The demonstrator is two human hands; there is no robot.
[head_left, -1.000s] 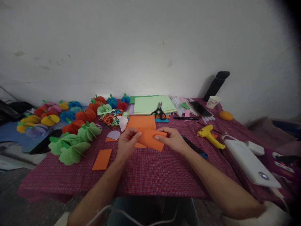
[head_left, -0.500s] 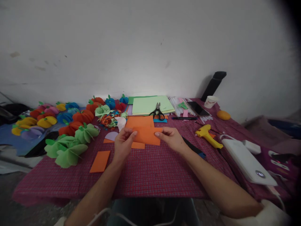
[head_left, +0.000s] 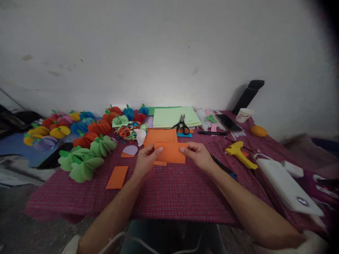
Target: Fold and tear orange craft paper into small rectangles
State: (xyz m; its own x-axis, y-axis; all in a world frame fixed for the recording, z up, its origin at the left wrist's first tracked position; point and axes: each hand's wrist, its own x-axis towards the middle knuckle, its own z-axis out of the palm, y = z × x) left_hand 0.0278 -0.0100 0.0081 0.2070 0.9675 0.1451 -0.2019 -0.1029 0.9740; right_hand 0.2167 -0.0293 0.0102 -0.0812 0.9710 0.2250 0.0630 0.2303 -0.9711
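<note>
Dim overall, edges dark and blurred

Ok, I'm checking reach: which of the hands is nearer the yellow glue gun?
Right. The right hand is left of the yellow glue gun; the left hand is farther left, across the orange paper.

"What carries it all?"
"A table under a red checked cloth."
"And on the left?"
"Paper pumpkins — an orange card lies near them."
"Elsewhere?"
"Stacked paper at the back; rightward, a yellow glue gun, a flat white box — and a cup farther off."
</note>
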